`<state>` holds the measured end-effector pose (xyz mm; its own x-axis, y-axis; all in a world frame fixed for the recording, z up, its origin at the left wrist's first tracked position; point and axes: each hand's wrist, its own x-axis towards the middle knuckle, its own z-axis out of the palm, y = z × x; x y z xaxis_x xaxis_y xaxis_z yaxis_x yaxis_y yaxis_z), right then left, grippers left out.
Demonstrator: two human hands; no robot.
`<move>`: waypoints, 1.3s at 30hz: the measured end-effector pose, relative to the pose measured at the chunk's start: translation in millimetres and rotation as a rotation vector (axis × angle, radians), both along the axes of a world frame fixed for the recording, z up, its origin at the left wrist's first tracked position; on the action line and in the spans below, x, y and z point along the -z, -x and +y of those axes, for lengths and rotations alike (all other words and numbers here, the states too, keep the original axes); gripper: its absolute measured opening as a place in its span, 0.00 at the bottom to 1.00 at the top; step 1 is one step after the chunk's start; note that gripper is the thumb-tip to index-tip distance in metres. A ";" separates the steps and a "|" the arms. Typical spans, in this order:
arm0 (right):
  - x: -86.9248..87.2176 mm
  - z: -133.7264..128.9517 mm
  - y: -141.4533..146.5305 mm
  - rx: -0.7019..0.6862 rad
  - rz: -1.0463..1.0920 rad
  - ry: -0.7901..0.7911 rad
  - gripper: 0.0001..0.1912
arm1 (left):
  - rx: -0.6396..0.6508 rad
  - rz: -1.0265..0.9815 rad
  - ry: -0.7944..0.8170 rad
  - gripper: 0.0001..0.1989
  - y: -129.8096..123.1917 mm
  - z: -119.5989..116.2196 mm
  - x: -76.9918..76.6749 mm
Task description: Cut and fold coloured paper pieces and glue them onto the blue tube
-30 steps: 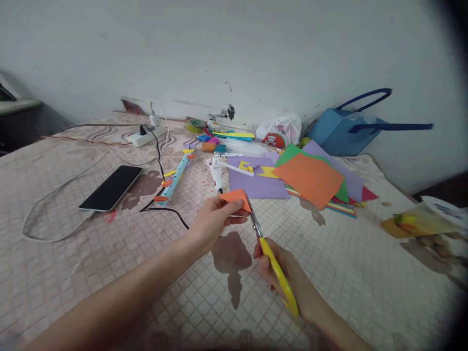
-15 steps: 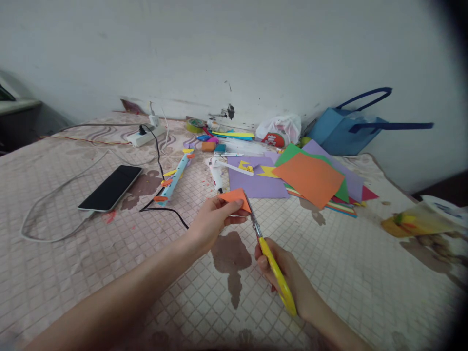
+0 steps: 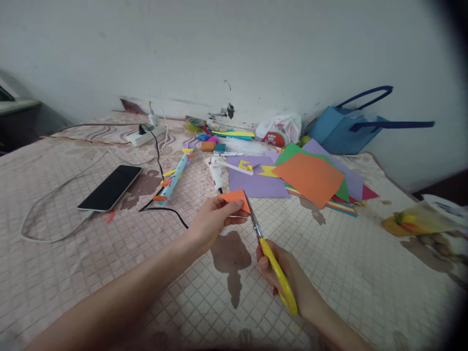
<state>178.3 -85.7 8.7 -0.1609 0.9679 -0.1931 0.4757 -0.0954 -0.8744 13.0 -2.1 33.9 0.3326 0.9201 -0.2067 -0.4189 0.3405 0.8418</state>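
Between the thumb and fingers of my left hand (image 3: pixel 215 217) is a small piece of orange paper (image 3: pixel 236 196), held above the table. My right hand (image 3: pixel 285 273) grips the yellow handles of a pair of scissors (image 3: pixel 276 270). The blades point up and away from me and lie against the right edge of the orange paper; I cannot tell how far apart they are. Beyond my left hand lies a white glue gun (image 3: pixel 216 176), beside a purple sheet (image 3: pixel 256 184) with yellow paper scraps on it.
Coloured paper sheets (image 3: pixel 310 178) overlap at the right, in front of a blue bag (image 3: pixel 340 129). To the left are a phone (image 3: pixel 111 187) on a cable, a power strip (image 3: pixel 146 136) and a light blue strip (image 3: pixel 176 178) with coloured pieces. A plastic cup (image 3: pixel 420 219) lies at the right.
The scissors' handles and my right hand have shifted very slightly to the right. My left hand and the orange paper stay in place.
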 end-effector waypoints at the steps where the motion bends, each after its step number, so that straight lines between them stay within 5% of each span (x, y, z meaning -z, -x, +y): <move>1: -0.6 0.1 0.2 0.001 0.004 0.000 0.24 | 0.001 0.000 0.000 0.05 -0.1 -0.1 -0.1; 39: -15.4 -1.1 8.6 0.062 0.198 0.109 0.26 | 0.071 0.016 0.016 0.08 -1.0 -3.8 0.6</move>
